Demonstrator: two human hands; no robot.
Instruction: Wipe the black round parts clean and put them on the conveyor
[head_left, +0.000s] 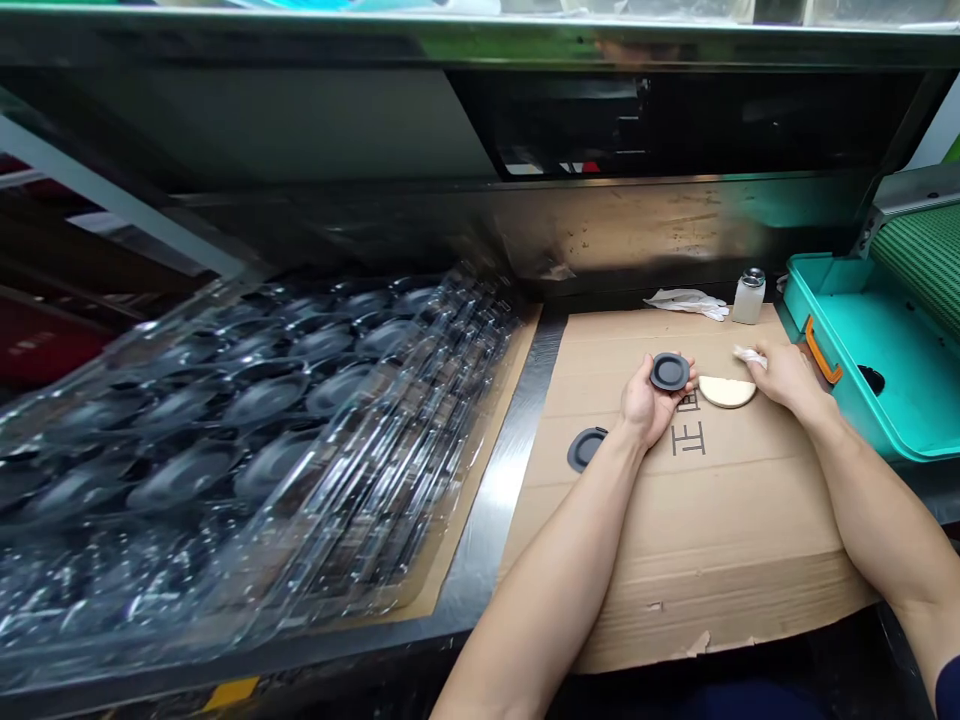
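My left hand (651, 400) holds a dark grey round part (670, 372) with a raised rim, its flat face turned up. In my right hand (787, 375) a small white cloth or tissue (748, 356) is pinched between the fingers, to the right of the left hand. Between the two hands a cream half-round pad (727, 391) lies on the cardboard sheet (720, 520). Another dark round part (586, 449) rests on the cardboard to the left, partly behind my left forearm.
Clear plastic trays (300, 430) filled with dark round parts are stacked at left. A small bottle (748, 297) with a metal top and a white glove (686, 302) lie at the back. The teal bin (915, 400) with an orange handle stands at right, one dark piece inside.
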